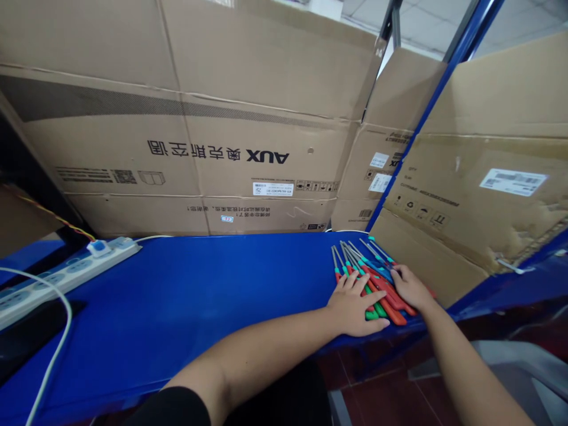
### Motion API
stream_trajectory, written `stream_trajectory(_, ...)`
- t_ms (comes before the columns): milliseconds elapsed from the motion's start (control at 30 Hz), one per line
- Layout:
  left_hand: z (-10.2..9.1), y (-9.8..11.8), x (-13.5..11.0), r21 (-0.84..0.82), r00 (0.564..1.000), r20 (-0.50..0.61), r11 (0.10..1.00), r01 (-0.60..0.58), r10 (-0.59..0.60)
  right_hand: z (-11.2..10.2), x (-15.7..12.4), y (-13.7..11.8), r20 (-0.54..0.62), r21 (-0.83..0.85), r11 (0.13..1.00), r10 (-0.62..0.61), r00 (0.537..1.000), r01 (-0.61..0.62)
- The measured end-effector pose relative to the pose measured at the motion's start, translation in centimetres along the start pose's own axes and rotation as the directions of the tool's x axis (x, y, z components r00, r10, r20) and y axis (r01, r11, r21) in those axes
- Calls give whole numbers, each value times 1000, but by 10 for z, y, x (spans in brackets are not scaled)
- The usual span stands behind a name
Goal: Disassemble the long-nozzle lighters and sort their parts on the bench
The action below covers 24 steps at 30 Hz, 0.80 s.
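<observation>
Up top, big cardboard boxes [266, 77] stand behind a blue table [177, 284], with a power strip [66, 278] at its left end. Toward the right lies a pile of screwdrivers [364, 272] with red, green and blue handles [386, 302]. The left hand [355, 305] lies spread wide against the pile; the right hand [410, 287] rests on the handles, fingers slightly bent, its grip impossible to tell.

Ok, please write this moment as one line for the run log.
left hand: flat on red and green screwdrivers | right hand: resting on same pile | surface: blue table
</observation>
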State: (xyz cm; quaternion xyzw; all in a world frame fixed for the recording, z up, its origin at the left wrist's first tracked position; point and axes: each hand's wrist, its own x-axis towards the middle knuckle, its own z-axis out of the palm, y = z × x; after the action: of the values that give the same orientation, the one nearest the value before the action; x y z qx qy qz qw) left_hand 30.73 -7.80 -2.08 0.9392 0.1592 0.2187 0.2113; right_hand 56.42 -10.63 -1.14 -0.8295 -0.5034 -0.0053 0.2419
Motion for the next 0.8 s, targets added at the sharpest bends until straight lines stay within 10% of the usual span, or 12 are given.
stream_trajectory(300,-17,-14,-6,-98,983,72,979,177,-171,21,-17,-44,39,3,1000,17,999,-17)
stream_trajectory(600,-72,-51,-71,32,948,29,948,317,-318,63,-24,-148,-34,18,998,-64,997,65)
stream_trajectory(800,-123,-87,-106,-87,963,-86,965,247,-254,31,-28,-126,-184,-102,987,104,977,-124)
